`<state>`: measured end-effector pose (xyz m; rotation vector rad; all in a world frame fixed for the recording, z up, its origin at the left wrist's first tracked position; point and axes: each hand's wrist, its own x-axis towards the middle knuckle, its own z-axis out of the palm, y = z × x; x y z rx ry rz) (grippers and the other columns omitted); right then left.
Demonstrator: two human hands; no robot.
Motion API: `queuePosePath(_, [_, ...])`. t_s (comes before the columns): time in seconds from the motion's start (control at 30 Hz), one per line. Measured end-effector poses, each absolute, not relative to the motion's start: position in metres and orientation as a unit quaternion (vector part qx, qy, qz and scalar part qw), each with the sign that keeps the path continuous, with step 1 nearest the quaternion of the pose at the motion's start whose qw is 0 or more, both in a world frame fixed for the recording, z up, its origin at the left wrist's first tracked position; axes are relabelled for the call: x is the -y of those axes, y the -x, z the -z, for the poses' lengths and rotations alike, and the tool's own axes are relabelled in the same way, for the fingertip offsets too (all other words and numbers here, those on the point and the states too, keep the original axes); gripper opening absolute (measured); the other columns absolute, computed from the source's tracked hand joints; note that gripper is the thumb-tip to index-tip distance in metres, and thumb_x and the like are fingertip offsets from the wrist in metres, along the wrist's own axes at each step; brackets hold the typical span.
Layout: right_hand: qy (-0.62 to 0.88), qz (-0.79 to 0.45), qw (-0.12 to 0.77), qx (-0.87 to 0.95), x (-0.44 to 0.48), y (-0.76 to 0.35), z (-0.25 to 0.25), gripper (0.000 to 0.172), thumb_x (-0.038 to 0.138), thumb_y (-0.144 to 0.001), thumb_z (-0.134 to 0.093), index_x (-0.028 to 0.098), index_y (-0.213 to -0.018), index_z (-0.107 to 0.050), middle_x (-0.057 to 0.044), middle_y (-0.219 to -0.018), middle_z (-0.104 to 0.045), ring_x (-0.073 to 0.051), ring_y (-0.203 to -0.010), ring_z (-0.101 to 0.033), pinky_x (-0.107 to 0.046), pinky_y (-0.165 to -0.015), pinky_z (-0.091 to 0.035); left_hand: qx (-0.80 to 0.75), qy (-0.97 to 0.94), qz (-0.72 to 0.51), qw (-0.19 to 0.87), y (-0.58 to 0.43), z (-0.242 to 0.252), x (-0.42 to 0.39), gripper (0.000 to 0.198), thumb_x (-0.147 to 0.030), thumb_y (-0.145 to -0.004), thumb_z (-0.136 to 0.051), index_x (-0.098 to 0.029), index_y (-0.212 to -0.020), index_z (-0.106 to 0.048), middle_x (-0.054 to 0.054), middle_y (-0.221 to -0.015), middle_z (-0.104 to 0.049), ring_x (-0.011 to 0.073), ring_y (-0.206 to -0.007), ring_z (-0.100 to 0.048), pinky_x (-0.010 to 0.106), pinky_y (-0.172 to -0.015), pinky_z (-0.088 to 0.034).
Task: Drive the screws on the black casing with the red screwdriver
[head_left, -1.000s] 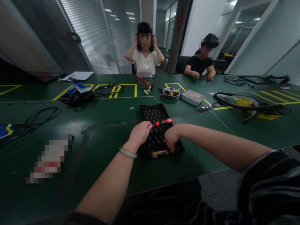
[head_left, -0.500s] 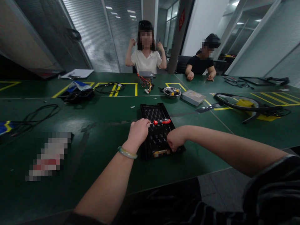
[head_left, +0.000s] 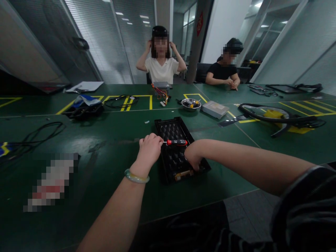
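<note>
A red-and-black-handled screwdriver (head_left: 177,142) lies level above a black tray-like panel (head_left: 172,159). My left hand (head_left: 151,150), with a bangle (head_left: 136,176) on its wrist, is closed round the screwdriver's shaft at the panel's left side. The panel has rows of small raised shapes and a strip with yellowish parts (head_left: 183,174) at its near end. My right hand (head_left: 193,154) is bent down against the panel's right edge, its fingers curled. What those fingers hold, if anything, is hidden.
Beyond the panel stand a metal bowl of small parts (head_left: 191,105), a grey box (head_left: 214,109) and a power supply with coloured wires (head_left: 161,91). Black cables (head_left: 39,136) lie at left, a black hose-like loop (head_left: 275,115) at right. Two people sit across the green table (head_left: 110,217).
The panel's near end has swung slightly right. My left hand and the screwdriver have shifted a little left and nearer. Across the table, one person's hands have come together.
</note>
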<state>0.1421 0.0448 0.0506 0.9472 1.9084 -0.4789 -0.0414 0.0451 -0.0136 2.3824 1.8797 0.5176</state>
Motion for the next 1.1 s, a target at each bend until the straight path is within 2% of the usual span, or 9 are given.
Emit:
queuePosePath(0.23, [-0.41, 0.244, 0.342, -0.81, -0.035, -0.172, -0.063, 0.009, 0.026, -0.068, -0.075, 0.018, -0.068, -0.076, 0.003, -0.059, -0.065, -0.013, -0.061, -0.058, -0.025, -0.061, -0.039, -0.594, -0.78, -0.197, 0.004, 0.031, -0.004, -0.026, 0.021, -0.034, -0.091, -0.06, -0.024, -0.107, -0.069, 0.007, -0.107, -0.06, 0.0282, -0.106, -0.05, 0.046, -0.092, -0.035])
queuePosePath(0.3, [-0.434, 0.246, 0.285, -0.819, -0.028, -0.184, -0.07, 0.009, 0.025, -0.073, -0.07, 0.02, -0.076, -0.077, 0.003, -0.065, -0.068, -0.013, -0.062, -0.058, -0.025, -0.06, -0.038, -0.557, -0.801, -0.217, 0.033, 0.02, -0.013, -0.014, 0.017, -0.036, -0.092, -0.059, -0.027, -0.098, -0.071, 0.005, -0.106, -0.06, 0.0265, -0.106, -0.05, 0.045, -0.093, -0.034])
queuePosePath(0.4, [-0.492, 0.216, 0.185, -0.823, -0.014, -0.206, -0.074, 0.025, 0.023, -0.082, -0.058, 0.022, -0.1, -0.075, -0.001, -0.085, -0.072, -0.015, -0.072, -0.061, -0.027, -0.063, -0.04, -0.48, -0.845, -0.193, 0.135, -0.002, -0.019, 0.003, 0.016, -0.042, -0.088, -0.063, -0.032, -0.09, -0.075, 0.001, -0.105, -0.061, 0.0246, -0.105, -0.051, 0.044, -0.093, -0.036])
queuePosePath(0.47, [-0.544, 0.189, 0.098, -0.812, -0.001, -0.225, -0.067, 0.033, 0.022, -0.086, -0.051, 0.023, -0.113, -0.069, -0.003, -0.096, -0.071, -0.016, -0.079, -0.062, -0.028, -0.069, -0.044, -0.449, -0.859, -0.158, 0.186, -0.017, -0.018, 0.009, 0.013, -0.043, -0.085, -0.066, -0.035, -0.087, -0.077, 0.0, -0.108, -0.062, 0.0245, -0.107, -0.05, 0.045, -0.097, -0.035])
queuePosePath(0.57, [-0.611, 0.157, -0.145, -0.762, 0.024, -0.253, -0.04, 0.036, 0.028, -0.085, -0.058, 0.02, -0.12, -0.063, -0.007, -0.105, -0.066, -0.018, -0.084, -0.061, -0.032, -0.076, -0.048, -0.449, -0.864, -0.103, 0.204, -0.037, -0.018, 0.009, 0.011, -0.041, -0.082, -0.068, -0.037, -0.084, -0.078, -0.002, -0.122, -0.061, 0.0265, -0.117, -0.045, 0.046, -0.102, -0.032])
queuePosePath(0.67, [-0.608, 0.197, -0.276, -0.717, 0.052, -0.271, -0.005, 0.049, 0.036, -0.086, -0.061, 0.022, -0.132, -0.053, -0.01, -0.119, -0.06, -0.02, -0.093, -0.061, -0.033, -0.077, -0.052, -0.45, -0.874, -0.039, 0.179, -0.053, -0.026, 0.003, 0.013, -0.041, -0.078, -0.07, -0.036, -0.084, -0.079, -0.001, -0.133, -0.056, 0.0302, -0.124, -0.039, 0.048, -0.101, -0.032])
queuePosePath(0.8, [-0.598, 0.226, -0.318, -0.7, 0.082, -0.27, 0.024, 0.07, 0.039, -0.08, -0.071, 0.028, -0.142, -0.041, -0.009, -0.131, -0.054, -0.021, -0.101, -0.06, -0.036, -0.08, -0.053, -0.435, -0.888, 0.055, 0.139, -0.069, -0.042, -0.004, 0.021, -0.04, -0.075, -0.07, -0.029, -0.09, -0.079, 0.005, -0.129, -0.06, 0.0326, -0.12, -0.04, 0.05, -0.099, -0.033])
queuePosePath(0.87, [-0.594, 0.22, -0.317, -0.707, 0.089, -0.263, 0.029, 0.073, 0.036, -0.079, -0.073, 0.029, -0.143, -0.039, -0.008, -0.13, -0.053, -0.021, -0.101, -0.059, -0.037, -0.081, -0.054, -0.428, -0.888, 0.103, 0.132, -0.076, -0.047, -0.006, 0.027, -0.042, -0.071, -0.072, -0.027, -0.093, -0.079, 0.007, -0.126, -0.062, 0.033, -0.118, -0.041, 0.048, -0.096, -0.035])
queuePosePath(1.1, [-0.578, 0.128, -0.312, -0.743, 0.09, -0.248, 0.031, 0.054, 0.027, -0.082, -0.07, 0.028, -0.133, -0.052, -0.007, -0.124, -0.054, -0.024, -0.11, -0.058, -0.041, -0.098, -0.049, -0.432, -0.882, 0.164, 0.092, -0.092, -0.053, -0.004, 0.029, -0.039, -0.068, -0.074, -0.025, -0.092, -0.079, 0.009, -0.122, -0.064, 0.0336, -0.116, -0.043, 0.047, -0.093, -0.036])
